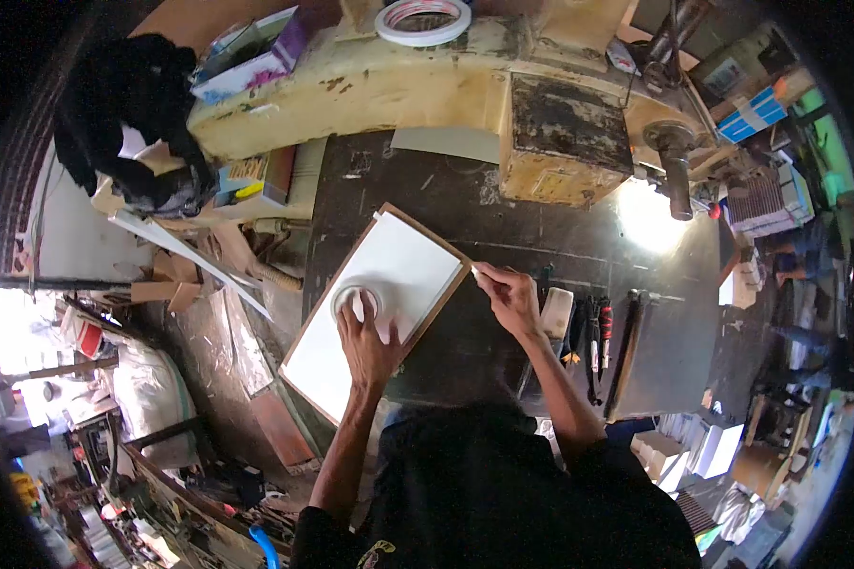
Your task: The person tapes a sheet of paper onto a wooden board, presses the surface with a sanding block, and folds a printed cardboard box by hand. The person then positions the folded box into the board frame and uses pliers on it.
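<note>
A white sheet (pixel 413 256) lies on a brown board (pixel 443 302), tilted across the dark work table. On the sheet rests a roll of white tape (pixel 343 296). My left hand (pixel 368 346) is over this roll, its fingers curled into the ring and the thumb apart. At the board's right corner, my right hand (pixel 512 299) is closed in a pinch. A small white strip (pixel 475 272) shows at its fingertips, and it looks like a piece of tape. At the board's far corner sits another small white piece (pixel 379 215).
Right of my right hand lie red-and-black handled pliers (pixel 605 322) and a grey flat plate (pixel 669 356). A cream machine arm (pixel 351 95) with a boxy head (pixel 565 142) spans the far side. A larger tape roll (pixel 423 21) rests on it. A lamp glows beside the head.
</note>
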